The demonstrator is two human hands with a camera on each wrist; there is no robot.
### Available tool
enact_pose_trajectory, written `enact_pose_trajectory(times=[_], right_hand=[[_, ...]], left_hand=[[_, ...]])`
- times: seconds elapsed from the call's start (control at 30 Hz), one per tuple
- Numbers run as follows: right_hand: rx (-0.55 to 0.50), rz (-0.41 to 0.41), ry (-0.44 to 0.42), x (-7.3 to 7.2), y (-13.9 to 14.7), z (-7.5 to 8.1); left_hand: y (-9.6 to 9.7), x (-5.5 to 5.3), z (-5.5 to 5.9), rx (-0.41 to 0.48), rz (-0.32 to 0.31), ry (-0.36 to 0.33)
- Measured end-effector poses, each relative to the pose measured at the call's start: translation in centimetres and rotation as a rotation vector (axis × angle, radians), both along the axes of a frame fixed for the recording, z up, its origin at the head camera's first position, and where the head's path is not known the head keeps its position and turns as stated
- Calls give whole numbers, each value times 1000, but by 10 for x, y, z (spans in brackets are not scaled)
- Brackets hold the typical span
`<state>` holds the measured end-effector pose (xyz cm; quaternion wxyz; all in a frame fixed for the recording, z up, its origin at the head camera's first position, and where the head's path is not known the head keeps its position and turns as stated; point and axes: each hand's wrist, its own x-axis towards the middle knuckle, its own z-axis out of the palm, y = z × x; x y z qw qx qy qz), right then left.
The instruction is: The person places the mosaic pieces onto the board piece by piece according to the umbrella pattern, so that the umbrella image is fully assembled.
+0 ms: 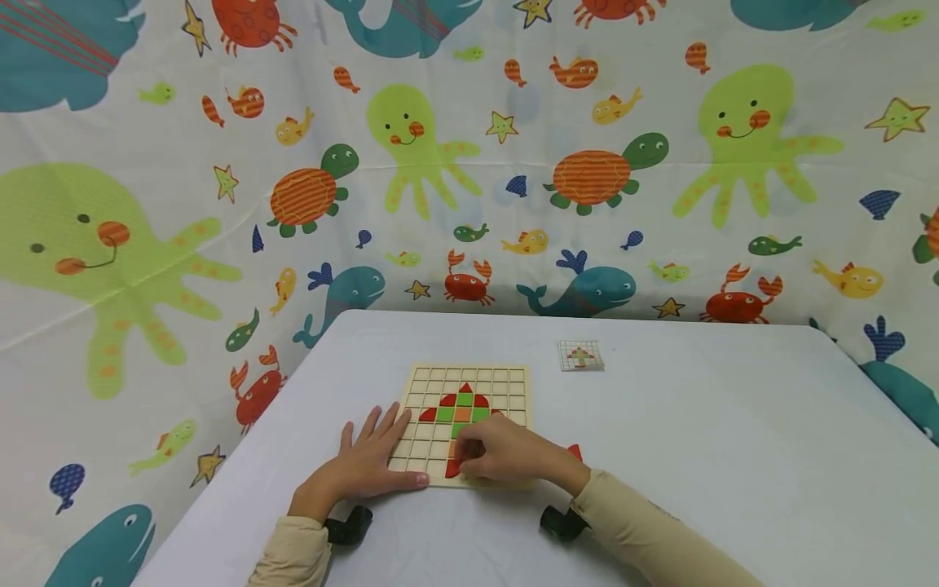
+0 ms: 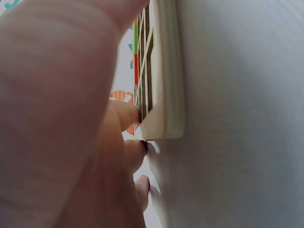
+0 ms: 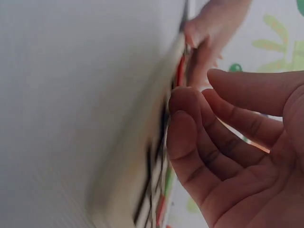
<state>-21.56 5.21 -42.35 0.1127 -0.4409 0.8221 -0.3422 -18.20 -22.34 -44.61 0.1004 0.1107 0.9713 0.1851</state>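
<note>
A wooden grid board lies on the table, with red, green and orange pieces forming a symmetric, pointed figure. My left hand lies spread at the board's left side. Its fingertips touch the left edge and its thumb lies along the near-left corner. Over the board's lower middle is my right hand, fingers bent and fingertips beside a red piece near the front edge. In the right wrist view, the thumb of the right hand stands apart from the bent fingers, whose tips are right at the board. Part of the figure is hidden beneath this hand.
A small card printed with a similar grid figure lies beyond the board to the right. Another red piece shows behind the right wrist. Black wrist devices sit under both sleeves. A curtain with sea animals hangs behind the table.
</note>
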Motion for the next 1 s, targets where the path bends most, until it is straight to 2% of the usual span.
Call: enact_pose_trajectory(times=[0.23,0.33,0.43,0.57,0.77,0.87,1.0], right_hand=[[17,-34,-15,-9,22,15],[97,-42,-33,-12,35,25],[231,-66,-85,-14,49,34],[386,-153,-117,-14,63,43],[578,-355,-104,-14,78,47],[621,-425,-141,-13,83,45],[616,-438,-167,-12,85,43]], left_hand=[[1,-2,-1,-2,-2,-3],[1,-3,0,-9,1,-6],[1,-3,2,-12,3,-7],[2,-2,5,-4,3,-7],[2,-3,5,3,1,-17],[1,-4,3,3,1,-18],[-1,-5,0,3,0,-13]])
